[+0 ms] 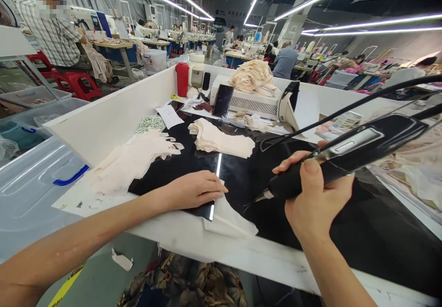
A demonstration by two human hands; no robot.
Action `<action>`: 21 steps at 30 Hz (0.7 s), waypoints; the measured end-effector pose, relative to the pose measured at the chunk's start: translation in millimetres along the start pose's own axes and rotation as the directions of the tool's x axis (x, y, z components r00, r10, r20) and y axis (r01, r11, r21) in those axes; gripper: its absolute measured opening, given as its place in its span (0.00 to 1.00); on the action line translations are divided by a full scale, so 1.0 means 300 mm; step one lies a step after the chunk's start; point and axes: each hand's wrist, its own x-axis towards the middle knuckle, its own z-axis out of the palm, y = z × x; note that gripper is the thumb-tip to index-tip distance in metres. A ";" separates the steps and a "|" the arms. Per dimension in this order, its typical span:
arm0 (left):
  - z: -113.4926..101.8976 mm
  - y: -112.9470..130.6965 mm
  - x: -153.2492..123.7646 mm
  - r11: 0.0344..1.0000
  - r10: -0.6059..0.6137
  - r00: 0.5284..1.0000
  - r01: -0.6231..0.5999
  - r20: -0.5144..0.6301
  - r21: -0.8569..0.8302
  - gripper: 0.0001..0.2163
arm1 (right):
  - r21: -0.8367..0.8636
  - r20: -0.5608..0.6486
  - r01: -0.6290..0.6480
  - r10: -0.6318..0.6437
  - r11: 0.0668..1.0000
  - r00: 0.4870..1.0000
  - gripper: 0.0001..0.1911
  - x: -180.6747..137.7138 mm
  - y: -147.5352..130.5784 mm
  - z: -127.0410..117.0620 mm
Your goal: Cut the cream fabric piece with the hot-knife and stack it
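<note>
From the head camera, your right hand is clenched around the black handle of a long, smooth hand tool. The thumb lies along the top and the fingers are wrapped under it. The tool is glossy plastic with a silvery plate set into its upper face. It narrows to a thin metal tip that points down and left, close above the dark glossy work surface. A black cable arcs away from the tool's rear toward the right edge.

Your left hand lies flat, palm down, fingers stretched out and gripping nothing. It presses on the work surface right by a thin white fabric piece. That piece is limp and matte. It lies just left of the tool's tip and droops over the white front edge of the table.

Beyond your left hand sits a loose pile of cream cut pieces with ragged, stepped edges. A neater stack of cream pieces lies farther back in the middle. Behind these stand a red cylindrical bottle, a dark phone leaning on a white vented box, and a heap of folded cream cloth on top of that box. A white wall panel borders the table on the left.
</note>
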 end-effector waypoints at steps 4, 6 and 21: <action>0.000 0.019 0.013 0.991 -0.076 0.997 0.074 0.012 0.110 0.14 | -0.074 0.014 -0.015 0.016 0.997 1.000 0.25 0.006 0.003 -0.066; 0.010 0.027 0.023 0.977 -0.069 0.997 0.058 0.045 0.207 0.11 | -0.157 -0.003 -0.042 0.042 0.987 0.999 0.25 0.010 0.000 -0.096; -0.004 0.157 0.118 0.953 0.145 0.989 -0.150 0.041 0.263 0.08 | -0.410 0.146 -0.231 0.314 0.882 0.938 0.34 -0.083 0.051 -0.262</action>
